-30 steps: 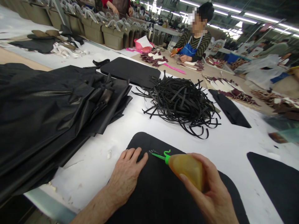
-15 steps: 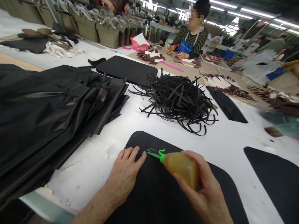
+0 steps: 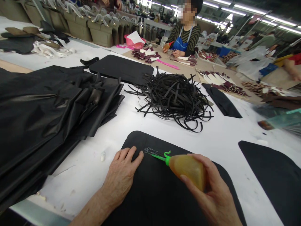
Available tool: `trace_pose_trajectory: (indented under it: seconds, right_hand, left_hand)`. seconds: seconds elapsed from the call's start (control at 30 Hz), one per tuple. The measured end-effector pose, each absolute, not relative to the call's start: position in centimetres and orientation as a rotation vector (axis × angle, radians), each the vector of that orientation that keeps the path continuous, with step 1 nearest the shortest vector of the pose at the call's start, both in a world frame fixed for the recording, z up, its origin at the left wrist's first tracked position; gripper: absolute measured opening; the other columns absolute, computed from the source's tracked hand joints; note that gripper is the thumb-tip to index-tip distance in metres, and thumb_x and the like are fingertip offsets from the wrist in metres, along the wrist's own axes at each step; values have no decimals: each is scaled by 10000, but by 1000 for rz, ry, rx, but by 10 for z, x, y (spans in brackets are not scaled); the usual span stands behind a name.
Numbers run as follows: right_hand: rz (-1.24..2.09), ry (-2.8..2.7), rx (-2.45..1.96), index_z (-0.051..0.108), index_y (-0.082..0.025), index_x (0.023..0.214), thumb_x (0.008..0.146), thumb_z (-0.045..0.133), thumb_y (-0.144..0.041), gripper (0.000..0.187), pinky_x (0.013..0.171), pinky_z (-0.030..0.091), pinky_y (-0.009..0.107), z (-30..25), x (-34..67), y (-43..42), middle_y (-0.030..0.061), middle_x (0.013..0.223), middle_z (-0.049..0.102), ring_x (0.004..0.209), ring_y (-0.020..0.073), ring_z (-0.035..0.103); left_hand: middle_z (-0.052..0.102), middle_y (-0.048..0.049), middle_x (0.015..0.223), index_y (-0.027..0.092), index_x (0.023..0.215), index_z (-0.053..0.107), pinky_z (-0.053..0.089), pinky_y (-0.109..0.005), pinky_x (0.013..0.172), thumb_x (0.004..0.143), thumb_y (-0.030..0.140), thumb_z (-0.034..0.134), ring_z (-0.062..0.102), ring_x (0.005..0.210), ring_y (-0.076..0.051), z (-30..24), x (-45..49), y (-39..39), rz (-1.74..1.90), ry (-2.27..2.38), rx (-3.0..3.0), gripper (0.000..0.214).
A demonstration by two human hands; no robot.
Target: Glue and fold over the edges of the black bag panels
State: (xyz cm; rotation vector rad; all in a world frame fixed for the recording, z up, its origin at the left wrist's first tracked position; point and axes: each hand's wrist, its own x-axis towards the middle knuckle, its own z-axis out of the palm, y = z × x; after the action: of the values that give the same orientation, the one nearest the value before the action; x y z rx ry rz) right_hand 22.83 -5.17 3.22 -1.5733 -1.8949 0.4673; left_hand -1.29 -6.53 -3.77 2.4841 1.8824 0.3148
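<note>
My right hand [image 3: 213, 183] is wrapped round a squeeze bottle [image 3: 187, 169] of amber liquid with a green nozzle and a dangling green cap. The bottle lies tilted, its nozzle tip at the surface of a black rounded panel [image 3: 160, 191]. A thin patch of clear glue-like streaks [image 3: 150, 150] shows by the tip. My left hand [image 3: 123, 171] rests on the panel's left edge, fingers stretched out and holding nothing. Its thumb and fingertips are close to the streaks. The near end of the panel runs out of view.
Black sheet material [image 3: 42, 125] is heaped on the left. Beyond the panel lies a tangle of black strips [image 3: 174, 97], with black panels [image 3: 117, 67] behind it. Another black panel [image 3: 270, 175] lies to the right. A co-worker [image 3: 184, 34] is across the table, near olive bags [image 3: 101, 33].
The bottle has moved right along the panel, and the wet streaks reach farther. My left hand keeps its place on the panel. The whole view has shifted a little.
</note>
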Motion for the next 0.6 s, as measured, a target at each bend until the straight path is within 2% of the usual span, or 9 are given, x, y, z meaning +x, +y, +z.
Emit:
trace_pose_trajectory:
  seconds: [0.6]
  right_hand:
    - [467, -1807, -1665, 484, -276, 1128, 785, 613, -392, 385, 769, 518, 281, 35, 257, -65, 22, 1076, 567, 933, 212, 585]
  left_hand:
    - [569, -106, 1165, 252, 1189, 574, 455, -403, 816, 718, -60, 416, 507, 1002, -274, -40, -12, -64, 316, 1918, 2585, 586]
